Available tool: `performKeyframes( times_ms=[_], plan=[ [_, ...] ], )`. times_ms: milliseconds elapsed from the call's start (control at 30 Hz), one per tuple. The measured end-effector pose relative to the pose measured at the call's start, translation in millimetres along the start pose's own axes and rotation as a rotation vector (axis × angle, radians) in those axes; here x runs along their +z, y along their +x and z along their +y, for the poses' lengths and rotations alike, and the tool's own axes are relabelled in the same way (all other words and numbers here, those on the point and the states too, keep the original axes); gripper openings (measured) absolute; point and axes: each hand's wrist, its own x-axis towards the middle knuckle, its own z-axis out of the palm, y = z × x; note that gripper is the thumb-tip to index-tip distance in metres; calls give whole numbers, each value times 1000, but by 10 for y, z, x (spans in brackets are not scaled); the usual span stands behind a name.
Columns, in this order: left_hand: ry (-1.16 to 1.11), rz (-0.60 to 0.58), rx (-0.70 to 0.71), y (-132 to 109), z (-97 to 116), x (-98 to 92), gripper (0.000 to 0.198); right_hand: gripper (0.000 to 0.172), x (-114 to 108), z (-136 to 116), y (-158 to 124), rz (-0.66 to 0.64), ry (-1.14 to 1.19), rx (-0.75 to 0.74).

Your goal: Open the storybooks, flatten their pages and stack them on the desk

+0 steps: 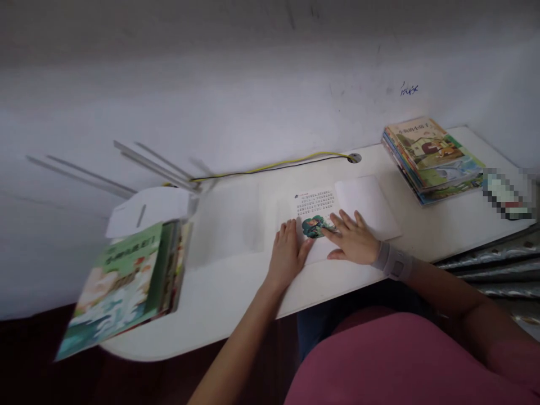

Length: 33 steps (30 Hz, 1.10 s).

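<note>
The left hand (287, 253) and right hand (352, 239) rest flat, just apart, on an open picture book (315, 205); a stack of picture books (432, 160) lies right of it on the table (236, 304).

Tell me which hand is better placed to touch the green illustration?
Right hand, probably: its fingers lie on the green illustration, while the left hand rests beside it.

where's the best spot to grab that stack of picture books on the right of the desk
Squeeze the stacked picture books by their left and right edges, coming from the near side. They lie flat and loose, so pressure from both edges should keep them together, and the wall leaves little room behind them on the white desk.
</note>
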Motion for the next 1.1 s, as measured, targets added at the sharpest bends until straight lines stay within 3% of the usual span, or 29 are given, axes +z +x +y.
performKeyframes(
  times_ms=[367, 1100],
  plan=[
    [75, -16, 27, -25, -59, 27, 79, 71, 31, 109, -2, -46, -6, 9],
    [137, -52, 9, -30, -45, 19, 76, 69, 26, 236, -120, -45, 5, -35]
  ],
)
